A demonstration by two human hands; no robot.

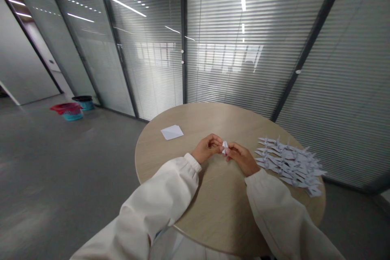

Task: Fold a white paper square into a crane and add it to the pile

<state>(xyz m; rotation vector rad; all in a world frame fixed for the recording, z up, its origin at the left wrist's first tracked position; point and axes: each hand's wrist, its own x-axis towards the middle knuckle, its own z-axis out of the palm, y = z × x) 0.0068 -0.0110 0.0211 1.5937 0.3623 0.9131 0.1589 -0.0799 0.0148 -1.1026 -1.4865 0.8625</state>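
The left hand and right hand pinch a small, creased white paper piece between them, above the round wood-grain surface; spiky folded paper shapes cluster at right.

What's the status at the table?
Left hand and right hand pinching small folded paper between them. White sheets lie left, folded paper pieces clustered right. Nothing visible blocking either hand.
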